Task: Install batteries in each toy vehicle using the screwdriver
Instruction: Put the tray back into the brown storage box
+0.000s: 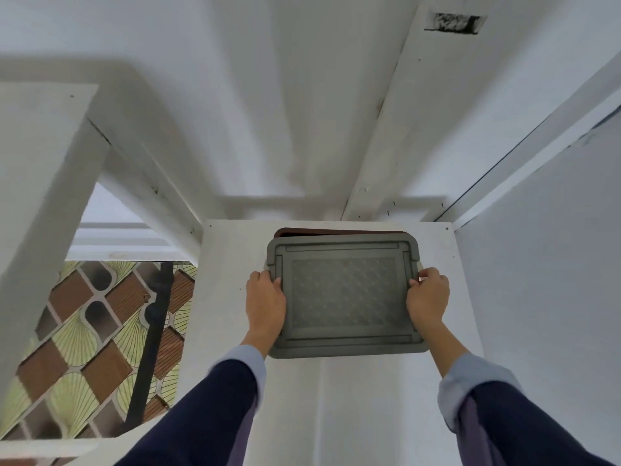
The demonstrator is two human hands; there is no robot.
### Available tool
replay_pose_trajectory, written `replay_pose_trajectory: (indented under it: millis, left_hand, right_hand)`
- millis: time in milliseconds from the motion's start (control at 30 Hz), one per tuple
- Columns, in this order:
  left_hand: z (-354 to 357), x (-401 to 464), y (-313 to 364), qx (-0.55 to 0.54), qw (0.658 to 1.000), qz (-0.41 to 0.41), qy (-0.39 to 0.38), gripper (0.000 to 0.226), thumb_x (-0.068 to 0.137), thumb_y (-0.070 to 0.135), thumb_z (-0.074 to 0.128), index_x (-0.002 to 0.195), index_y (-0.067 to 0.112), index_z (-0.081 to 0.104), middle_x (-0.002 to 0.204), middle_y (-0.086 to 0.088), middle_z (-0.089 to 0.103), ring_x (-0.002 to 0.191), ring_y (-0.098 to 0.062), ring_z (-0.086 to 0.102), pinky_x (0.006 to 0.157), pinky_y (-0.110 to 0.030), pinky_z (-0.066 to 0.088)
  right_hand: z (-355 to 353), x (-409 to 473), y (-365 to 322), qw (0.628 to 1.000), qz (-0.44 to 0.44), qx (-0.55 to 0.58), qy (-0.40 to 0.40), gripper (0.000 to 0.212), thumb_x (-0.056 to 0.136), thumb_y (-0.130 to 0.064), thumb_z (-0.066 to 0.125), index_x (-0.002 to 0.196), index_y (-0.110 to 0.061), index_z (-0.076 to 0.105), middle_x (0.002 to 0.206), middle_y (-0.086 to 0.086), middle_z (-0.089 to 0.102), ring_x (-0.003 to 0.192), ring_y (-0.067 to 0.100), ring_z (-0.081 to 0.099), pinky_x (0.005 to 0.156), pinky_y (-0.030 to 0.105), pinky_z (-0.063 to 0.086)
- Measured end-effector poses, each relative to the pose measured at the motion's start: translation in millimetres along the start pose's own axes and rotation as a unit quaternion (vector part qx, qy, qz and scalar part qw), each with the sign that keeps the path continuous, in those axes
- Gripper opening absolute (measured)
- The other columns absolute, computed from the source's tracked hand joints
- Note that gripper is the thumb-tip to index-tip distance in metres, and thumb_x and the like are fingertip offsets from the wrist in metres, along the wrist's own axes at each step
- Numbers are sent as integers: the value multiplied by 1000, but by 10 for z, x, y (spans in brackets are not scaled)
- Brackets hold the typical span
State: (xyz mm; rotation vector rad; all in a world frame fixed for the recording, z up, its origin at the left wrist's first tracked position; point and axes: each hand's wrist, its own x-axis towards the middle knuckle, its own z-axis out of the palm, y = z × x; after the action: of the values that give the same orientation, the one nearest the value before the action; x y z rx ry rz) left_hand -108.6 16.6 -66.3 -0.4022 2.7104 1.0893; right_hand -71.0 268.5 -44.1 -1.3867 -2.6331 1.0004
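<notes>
Gripping a grey lid by its two short edges, both hands sit level with each other. The left hand curls its fingers over the lid's left rim; the right hand pinches the right rim with bent fingers. A dark reddish edge, perhaps a box, shows just behind the lid. Lid and box rest on a white surface. Left of the lid lies patterned floor.
</notes>
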Motion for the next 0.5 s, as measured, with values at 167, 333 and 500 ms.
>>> replay_pose_trajectory:
  millis: [167,333,500]
  left_hand:
    - [42,39,58,-8,1000,-15,8,21,98,15,49,108,-2,56,106,-13,52,95,-26,51,83,-36,45]
    - [58,93,83,-16,999,-21,20,15,98,16,50,97,2,54,97,-8,48,87,-23,48,79,-34,44]
    - [69,147,116,4,999,-19,38,17,97,19,52,85,9,48,89,-5,48,81,-22,49,70,-31,39]
  right_hand:
    - [19,76,11,1000,28,8,-3,18,92,-1,52,108,5,57,116,23,50,102,35,51,78,27,33]
    - [27,180,-26,999,26,16,-13,18,91,-2,55,107,6,59,115,22,54,103,34,53,79,25,33]
    - [39,264,-35,999,29,23,-23,19,90,-4,56,107,5,59,114,21,56,104,33,53,81,26,35]
